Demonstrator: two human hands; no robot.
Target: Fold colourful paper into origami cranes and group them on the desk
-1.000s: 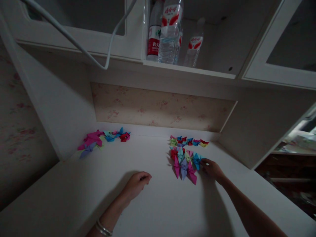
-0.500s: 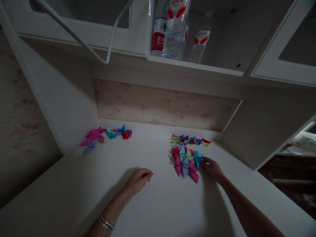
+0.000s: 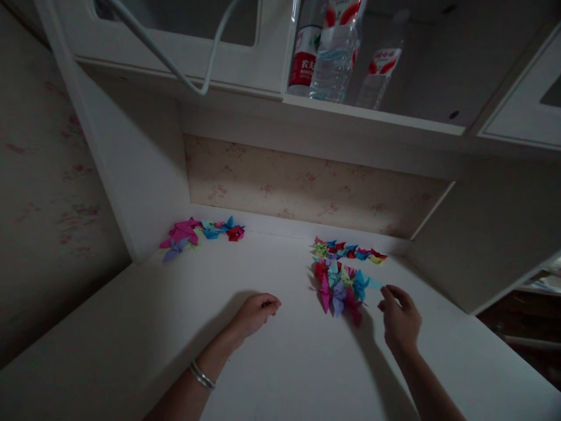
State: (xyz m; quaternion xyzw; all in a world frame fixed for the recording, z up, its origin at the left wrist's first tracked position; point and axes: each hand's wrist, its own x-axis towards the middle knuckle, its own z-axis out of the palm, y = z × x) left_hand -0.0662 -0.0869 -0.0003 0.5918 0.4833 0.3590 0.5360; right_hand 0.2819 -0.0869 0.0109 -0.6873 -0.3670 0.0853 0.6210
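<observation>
On the white desk (image 3: 280,374) lie several small folded paper cranes in pink, blue, red and purple. One cluster of cranes (image 3: 340,285) sits right of centre, with a row of cranes (image 3: 348,251) behind it. My right hand (image 3: 400,318) hovers just right of the cluster, fingers apart and slightly curled, holding nothing. My left hand (image 3: 255,313) rests on the desk left of the cluster, fingers curled in loosely; nothing shows in it. A bracelet (image 3: 201,375) is on my left wrist.
Another pile of paper cranes (image 3: 199,233) lies at the back left corner by the side panel (image 3: 135,175). A shelf (image 3: 372,114) overhead carries water bottles (image 3: 335,52). A white cable (image 3: 175,64) hangs across the upper cabinet. Floral wallpaper (image 3: 307,187) backs the desk.
My right hand has let go of the blue crane at the cluster's edge and pulled back to the right, fingers opening. The view has shifted slightly; my left hand stays put.
</observation>
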